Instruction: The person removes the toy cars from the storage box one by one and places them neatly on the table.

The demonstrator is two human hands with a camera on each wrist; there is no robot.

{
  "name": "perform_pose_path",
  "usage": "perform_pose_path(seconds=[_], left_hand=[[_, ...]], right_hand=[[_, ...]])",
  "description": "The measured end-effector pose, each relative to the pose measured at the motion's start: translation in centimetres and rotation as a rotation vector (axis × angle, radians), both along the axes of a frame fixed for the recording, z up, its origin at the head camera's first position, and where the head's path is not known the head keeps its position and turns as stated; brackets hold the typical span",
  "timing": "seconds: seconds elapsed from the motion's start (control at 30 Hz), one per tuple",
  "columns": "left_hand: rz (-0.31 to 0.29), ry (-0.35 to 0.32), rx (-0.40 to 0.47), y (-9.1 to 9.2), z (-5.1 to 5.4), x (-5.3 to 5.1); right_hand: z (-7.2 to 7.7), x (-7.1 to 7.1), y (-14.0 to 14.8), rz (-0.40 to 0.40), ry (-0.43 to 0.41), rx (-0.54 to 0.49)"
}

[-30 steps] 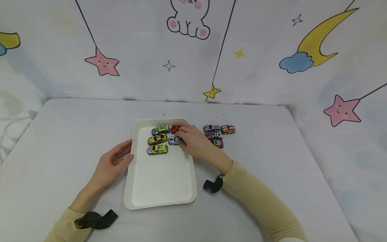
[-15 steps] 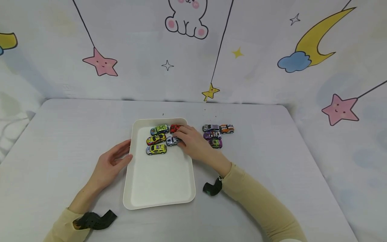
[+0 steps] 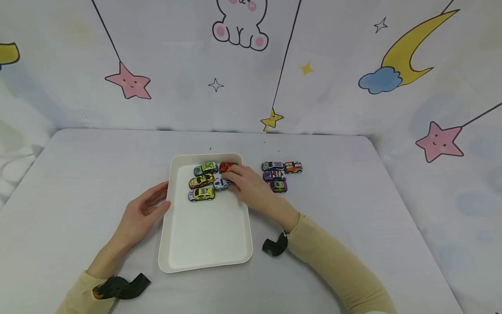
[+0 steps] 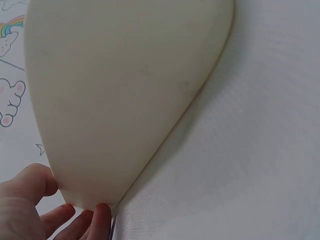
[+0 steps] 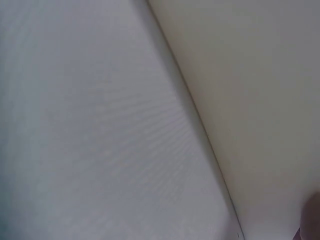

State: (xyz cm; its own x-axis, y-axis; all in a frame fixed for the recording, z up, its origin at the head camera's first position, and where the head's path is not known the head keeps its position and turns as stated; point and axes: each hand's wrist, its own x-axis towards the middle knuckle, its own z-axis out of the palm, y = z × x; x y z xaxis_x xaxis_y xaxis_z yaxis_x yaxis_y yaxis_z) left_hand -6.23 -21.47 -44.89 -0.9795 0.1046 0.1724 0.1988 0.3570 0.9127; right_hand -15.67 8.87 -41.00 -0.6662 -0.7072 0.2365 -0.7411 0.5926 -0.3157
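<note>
My right hand [image 3: 252, 187] pinches a silver-white toy car [image 3: 222, 184] in the white tray [image 3: 205, 235], its far end covered by my fingers. Beside it sit a red toy car [image 3: 227, 167], partly behind my fingers, a green-and-blue one [image 3: 205, 168], a yellow-and-red one [image 3: 201, 180] and a yellow one [image 3: 201, 194]. My left hand [image 3: 139, 213] rests with loosely bent fingers against the tray's left side. In the left wrist view its thumb [image 4: 37, 182] touches the rim and its fingertips [image 4: 102, 210] the outer wall.
Right of the tray stand more toy cars: a striped silver one [image 3: 273, 165], an orange one [image 3: 293, 167], a purple one [image 3: 274, 175] and a purple-and-green one [image 3: 278, 186]. The white table [image 3: 333, 209] meets a cartoon-printed backdrop [image 3: 333, 52] at its far edge.
My right hand has shifted the silver-white car slightly left, closer to the yellow cars. My left hand stays at the tray. The whole head view has drifted a little.
</note>
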Motion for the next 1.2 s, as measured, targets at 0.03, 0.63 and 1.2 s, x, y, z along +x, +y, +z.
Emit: perform_pose_path(seconds=[0.03, 0.63, 1.2], left_hand=[[-0.001, 0.001, -0.001, 0.0, 0.0, 0.0], [-0.007, 0.004, -0.014, -0.1, 0.1, 0.0], [-0.012, 0.014, -0.018, -0.2, 0.0, 0.1]], right_hand=[[-0.1, 0.0, 0.0, 0.004, 0.009, -0.015], [-2.0, 0.3, 0.9, 0.050, 0.257, -0.290], [-3.2, 1.0, 3.4, -0.028, 0.328, -0.511]])
